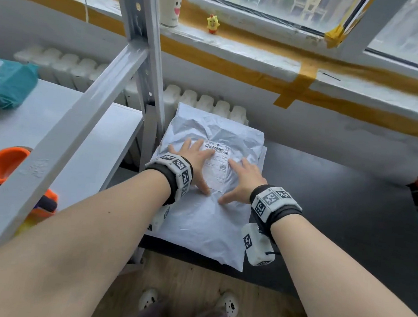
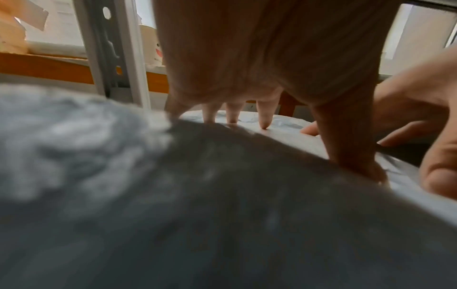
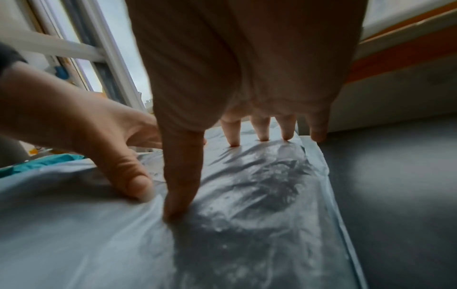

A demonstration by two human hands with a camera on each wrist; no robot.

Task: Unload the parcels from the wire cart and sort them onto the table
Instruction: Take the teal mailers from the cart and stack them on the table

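Parcel: a white plastic mailer (image 1: 206, 215) lies flat on the dark table (image 1: 348, 205), at the table's left end, just beside the grey shelf post (image 1: 145, 62); its far end reaches toward the white radiator (image 1: 207, 103) under the window
Label: a printed shipping label (image 1: 216, 163) with a barcode sits on the upper middle of the mailer, between the 2 hands
Left hand: the left hand (image 1: 195, 161) lies palm down on the mailer with fingers spread and straight, thumb tip touching the label's near corner; it grips nothing
Right hand: the right hand (image 1: 243, 180) lies palm down on the mailer just right of the label, fingers spread, thumb pressing the plastic; it grips nothing
Hands together: the 2 thumbs are near each other, not touching
Wire cart: not in any view
Shelf: a white shelf board (image 1: 31, 131) left of the post carries a teal parcel (image 1: 7, 85) and an orange round object (image 1: 7, 164), partly hidden by a diagonal brace
Windowsill: a paper cup (image 1: 169, 3) with a printed face and a small yellow chick figure (image 1: 213, 23) stand apart; the cup's inside is not visible
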